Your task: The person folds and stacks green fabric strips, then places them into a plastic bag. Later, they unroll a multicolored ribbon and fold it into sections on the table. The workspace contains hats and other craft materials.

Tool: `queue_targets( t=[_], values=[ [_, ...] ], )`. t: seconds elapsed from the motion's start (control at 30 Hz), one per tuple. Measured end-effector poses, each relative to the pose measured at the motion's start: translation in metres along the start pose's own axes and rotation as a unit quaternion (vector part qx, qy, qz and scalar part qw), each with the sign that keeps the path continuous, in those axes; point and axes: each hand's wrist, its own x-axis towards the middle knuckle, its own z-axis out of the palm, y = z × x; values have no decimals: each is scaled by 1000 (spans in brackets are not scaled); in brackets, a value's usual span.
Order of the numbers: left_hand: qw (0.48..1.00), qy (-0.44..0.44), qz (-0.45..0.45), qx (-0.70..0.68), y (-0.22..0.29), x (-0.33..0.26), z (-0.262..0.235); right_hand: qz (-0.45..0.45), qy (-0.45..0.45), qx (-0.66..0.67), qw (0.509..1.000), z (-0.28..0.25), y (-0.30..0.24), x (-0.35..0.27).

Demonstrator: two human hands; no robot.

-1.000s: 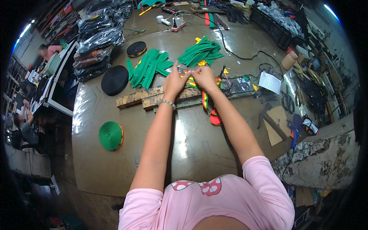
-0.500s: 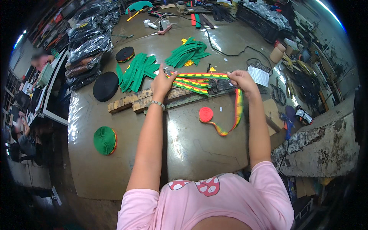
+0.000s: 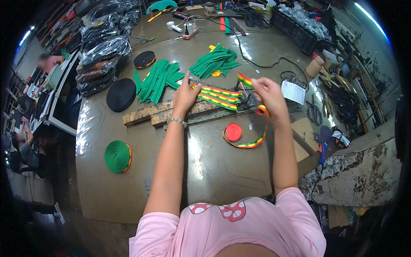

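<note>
In the head view, both forearms reach forward over the counter (image 3: 222, 180) from pink short sleeves. The left arm runs nearly straight, a beaded bracelet (image 3: 177, 122) at its wrist. The left hand (image 3: 185, 97) is low at the wooden beams (image 3: 160, 115), index finger pointing away from the body and thumb angled right over the near ends of the flat patterned ribbon strips (image 3: 218, 97). These fan out rightward across the beams, in green, yellow and red. Whether its grip closes beneath the strips cannot be told, since their undersides are hidden.

The right arm bends outward at the elbow, its forearm rising steeply. The right hand (image 3: 269, 97) is raised just right of the strips, fingers curled inward, its grip pinching a patterned ribbon (image 3: 245, 79) whose short end juts up and left past the fingertips. Below the hand the ribbon twists, then curves down to the red-faced ribbon roll (image 3: 233, 132) lying on the counter between the forearms. Two piles of green strips (image 3: 159, 81) lie beyond the beams.
</note>
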Motion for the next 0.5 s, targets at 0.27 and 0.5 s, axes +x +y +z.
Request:
queue_targets(
  t=[0.27,0.5],
  values=[
    [998,-5,17,-53,-11,1,-1,-20,52,-341,939,115,71,80],
    [998,50,16,41,4,0,6,12,8,-369,929,107,74,82]
  ],
)
